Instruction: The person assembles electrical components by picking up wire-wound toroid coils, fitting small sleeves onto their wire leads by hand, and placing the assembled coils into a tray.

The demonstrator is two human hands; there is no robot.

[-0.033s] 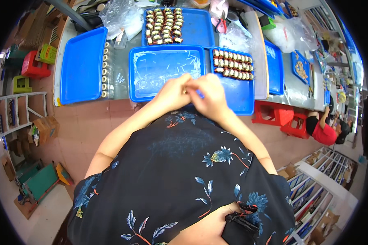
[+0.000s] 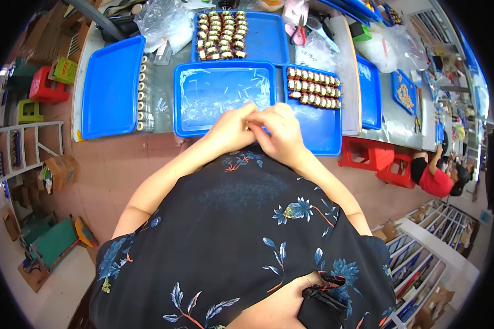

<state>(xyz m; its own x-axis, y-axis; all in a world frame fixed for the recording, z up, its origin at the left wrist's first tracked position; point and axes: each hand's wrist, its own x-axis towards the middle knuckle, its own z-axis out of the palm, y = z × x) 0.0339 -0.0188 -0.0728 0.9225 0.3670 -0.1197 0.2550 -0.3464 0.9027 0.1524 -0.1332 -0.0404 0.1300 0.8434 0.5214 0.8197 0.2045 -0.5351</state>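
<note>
The job looks partway: three rows of coils [image 2: 314,87] in the right tray [image 2: 323,131] seem done, a batch [image 2: 223,35] in the far tray [image 2: 268,38] perhaps remains, and the left hand [image 2: 231,127] and right hand [image 2: 283,131] pinch a small, mostly hidden piece [image 2: 249,125] by the middle tray [image 2: 197,107].

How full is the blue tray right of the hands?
Partly full: the blue tray has three rows of parts across its far half.

Workshop, blue trays [image 2: 325,129] of small components [image 2: 312,86], pliers [image 2: 299,36], metal racks [image 2: 420,253]
</note>
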